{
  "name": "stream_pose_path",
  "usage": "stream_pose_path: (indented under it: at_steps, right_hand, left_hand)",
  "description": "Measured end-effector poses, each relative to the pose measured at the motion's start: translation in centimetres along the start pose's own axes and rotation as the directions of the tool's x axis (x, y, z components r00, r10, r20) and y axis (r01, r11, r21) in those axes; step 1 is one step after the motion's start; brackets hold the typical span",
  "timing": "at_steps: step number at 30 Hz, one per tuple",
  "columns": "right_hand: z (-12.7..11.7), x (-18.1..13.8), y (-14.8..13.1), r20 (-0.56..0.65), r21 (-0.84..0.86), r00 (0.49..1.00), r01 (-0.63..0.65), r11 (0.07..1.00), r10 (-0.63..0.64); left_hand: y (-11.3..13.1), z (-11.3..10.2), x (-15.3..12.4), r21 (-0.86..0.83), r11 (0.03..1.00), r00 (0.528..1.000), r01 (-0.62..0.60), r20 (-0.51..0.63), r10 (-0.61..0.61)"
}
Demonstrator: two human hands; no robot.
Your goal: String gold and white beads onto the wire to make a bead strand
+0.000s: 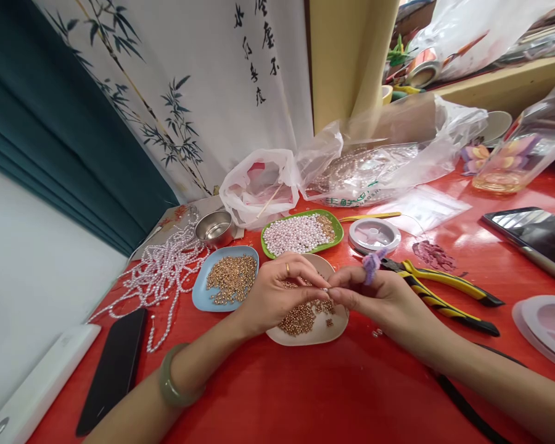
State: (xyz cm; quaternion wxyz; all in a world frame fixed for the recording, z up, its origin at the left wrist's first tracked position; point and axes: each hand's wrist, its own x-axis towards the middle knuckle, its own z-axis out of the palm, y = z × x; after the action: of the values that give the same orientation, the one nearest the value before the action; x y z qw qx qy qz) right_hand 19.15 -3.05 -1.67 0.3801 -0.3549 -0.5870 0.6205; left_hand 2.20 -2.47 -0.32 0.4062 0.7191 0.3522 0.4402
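Note:
My left hand (280,293) and my right hand (374,296) meet fingertip to fingertip above a beige dish (317,333) holding several small gold beads. Both pinch something tiny at the point where they touch; I cannot make out what it is. A gold ring sits on my left hand and a green bangle (173,379) circles that wrist. A small purple piece (372,262) rests on top of my right hand. Right behind it lie yellow-handled pliers (444,287).
A blue dish (224,277) of gold beads, a green dish (300,231) of pearls, a metal cup (215,228), pearl strands (160,271) and a thread spool (374,234) sit on the red table. Phones lie at left (113,370) and right (534,237). Plastic bags (351,166) crowd the back.

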Motion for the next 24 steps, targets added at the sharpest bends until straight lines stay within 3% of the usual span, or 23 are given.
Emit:
stream_pose_path:
  at_steps: [5,13,24]
  right_hand:
    - [0.0,0.2,-0.2,0.010,0.080,0.999,-0.048,0.996,0.048]
    - [-0.1,0.1,-0.4,0.057,0.138,0.993,-0.106,0.985,0.098]
    - [-0.5,-0.1,-0.5,0.136,-0.005,0.985,-0.105,0.994,0.104]
  left_hand:
    - [-0.1,-0.4,0.0,0.068,0.998,1.000,-0.002,0.012,0.001]
    - [-0.1,-0.4,0.0,0.037,0.999,1.000,-0.023,-0.009,0.024]
    - [1.5,-0.4,0.0,0.075,0.996,0.998,0.057,0.001,-0.057]
